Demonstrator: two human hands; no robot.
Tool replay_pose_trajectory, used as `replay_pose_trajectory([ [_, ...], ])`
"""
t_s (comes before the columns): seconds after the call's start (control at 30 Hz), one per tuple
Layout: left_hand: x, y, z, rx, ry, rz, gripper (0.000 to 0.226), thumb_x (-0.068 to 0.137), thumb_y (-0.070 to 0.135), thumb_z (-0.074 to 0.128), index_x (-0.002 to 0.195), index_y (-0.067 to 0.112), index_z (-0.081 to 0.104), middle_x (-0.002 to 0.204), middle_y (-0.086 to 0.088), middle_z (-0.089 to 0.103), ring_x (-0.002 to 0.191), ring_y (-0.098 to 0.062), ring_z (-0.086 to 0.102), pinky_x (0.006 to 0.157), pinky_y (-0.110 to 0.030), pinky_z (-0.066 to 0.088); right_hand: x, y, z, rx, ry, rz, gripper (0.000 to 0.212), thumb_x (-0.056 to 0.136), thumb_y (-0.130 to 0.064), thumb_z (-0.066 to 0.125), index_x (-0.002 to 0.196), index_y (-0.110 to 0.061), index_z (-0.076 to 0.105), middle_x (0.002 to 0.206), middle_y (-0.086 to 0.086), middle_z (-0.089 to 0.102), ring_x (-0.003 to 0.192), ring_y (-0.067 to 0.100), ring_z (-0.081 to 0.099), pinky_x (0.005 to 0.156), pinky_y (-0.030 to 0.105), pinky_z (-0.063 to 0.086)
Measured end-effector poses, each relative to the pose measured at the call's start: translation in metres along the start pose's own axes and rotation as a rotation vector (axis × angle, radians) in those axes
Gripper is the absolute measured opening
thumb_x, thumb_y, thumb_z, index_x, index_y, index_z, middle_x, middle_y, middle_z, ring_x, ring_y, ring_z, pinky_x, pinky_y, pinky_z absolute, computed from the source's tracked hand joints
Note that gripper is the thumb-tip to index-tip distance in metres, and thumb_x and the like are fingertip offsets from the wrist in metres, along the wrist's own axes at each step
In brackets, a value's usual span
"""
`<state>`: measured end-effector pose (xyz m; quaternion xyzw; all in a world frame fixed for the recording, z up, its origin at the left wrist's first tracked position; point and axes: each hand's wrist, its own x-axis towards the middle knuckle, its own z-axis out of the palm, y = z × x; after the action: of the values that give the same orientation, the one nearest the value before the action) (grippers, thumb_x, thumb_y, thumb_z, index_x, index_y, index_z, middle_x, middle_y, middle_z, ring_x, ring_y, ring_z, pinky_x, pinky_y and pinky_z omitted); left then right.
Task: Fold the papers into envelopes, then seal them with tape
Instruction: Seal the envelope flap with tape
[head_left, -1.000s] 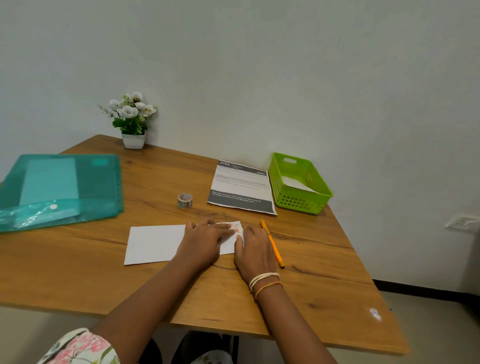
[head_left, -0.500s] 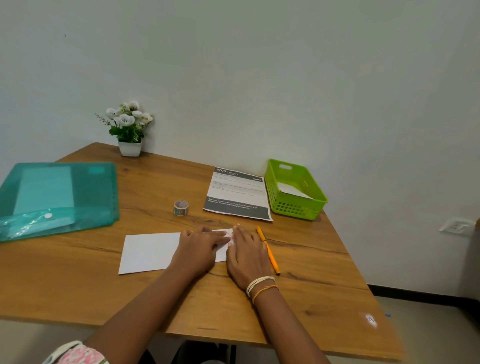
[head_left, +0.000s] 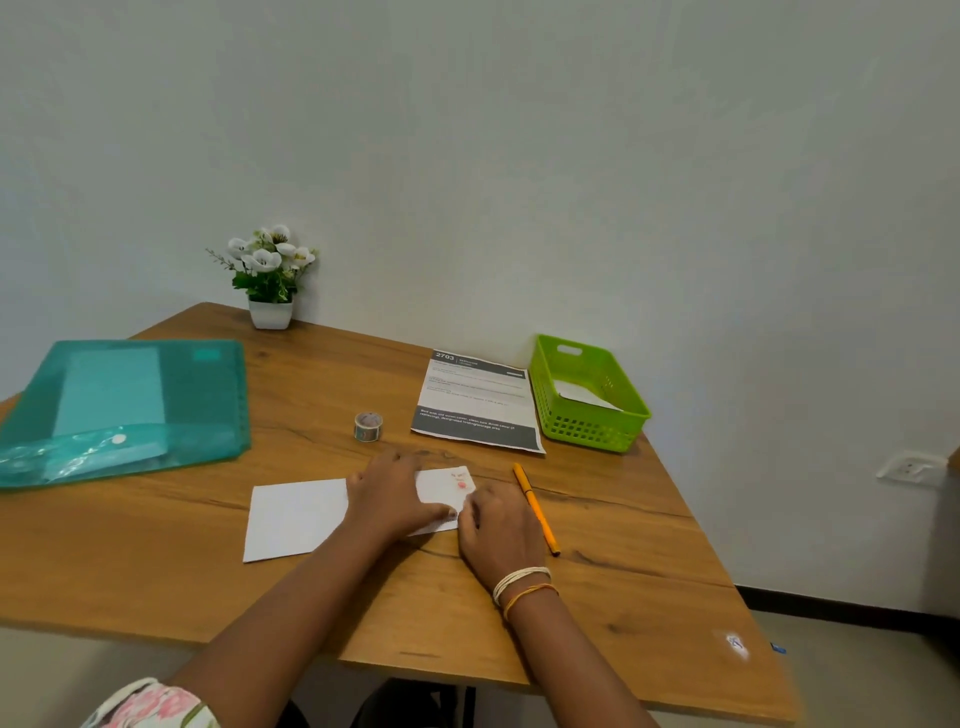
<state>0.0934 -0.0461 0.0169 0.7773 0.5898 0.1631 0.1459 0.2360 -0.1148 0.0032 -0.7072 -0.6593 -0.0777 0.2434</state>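
- Paper (head_left: 296, 514) is lying flat at the near middle of the table (head_left: 623, 571), partly folded; its right part is doubled over, with red marks showing.
- Left hand (head_left: 395, 499) is pressing flat on the fold, fingers extended, gripping nothing.
- Right hand (head_left: 496, 525) is resting at the paper's right edge; whether it is pinching the paper I cannot tell.
- Tape (head_left: 368, 426) is sitting untouched, apart from the paper: sealing not yet begun.
- Basket (head_left: 592, 431) is holding one white piece, possibly a finished envelope.
- Judgement: folding is underway, with taping left.

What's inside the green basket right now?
Inside the green plastic slotted basket lies one white folded paper, partly hidden by the near wall; whether anything sits beneath it cannot be seen.
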Motion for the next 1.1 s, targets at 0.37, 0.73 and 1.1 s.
replay_pose_trajectory([
  [0.37, 0.003, 0.002, -0.035, 0.21, -0.228, -0.255, 0.08, 0.054, 0.07, 0.077, 0.115, 0.024, 0.052, 0.114, 0.003, 0.062, 0.109, -0.02, 0.055, 0.08, -0.033, 0.033, 0.005, -0.002, 0.004, -0.069, -0.11, -0.039, 0.039, 0.096, -0.026, 0.039, 0.129, -0.021, 0.058, 0.132, -0.004, 0.059, 0.117, 0.018, 0.048, 0.096, 0.031, 0.042],
  [0.73, -0.006, 0.005, -0.03, -0.012, -0.247, -0.365, 0.082, 0.061, 0.053, 0.084, 0.124, 0.014, 0.05, 0.113, -0.003, 0.059, 0.099, -0.019, 0.056, 0.075, -0.029, 0.048, 0.001, -0.008, 0.01, 0.016, -0.072, 0.076, 0.037, 0.095, -0.027, 0.04, 0.126, -0.028, 0.059, 0.128, -0.008, 0.061, 0.111, 0.017, 0.049, 0.091, 0.031, 0.045],
  [1.1, 0.002, 0.002, -0.049, -0.927, -0.028, -0.564, 0.061, 0.073, 0.012, 0.081, 0.125, 0.003, 0.052, 0.121, -0.017, 0.061, 0.105, -0.033, 0.06, 0.085, -0.044, 0.054, 0.018, -0.037, -0.016, 0.609, -0.259, 0.521, 0.059, 0.088, -0.032, 0.059, 0.14, -0.018, 0.037, 0.142, 0.005, 0.047, 0.127, 0.025, 0.047, 0.1, 0.035, 0.042],
])
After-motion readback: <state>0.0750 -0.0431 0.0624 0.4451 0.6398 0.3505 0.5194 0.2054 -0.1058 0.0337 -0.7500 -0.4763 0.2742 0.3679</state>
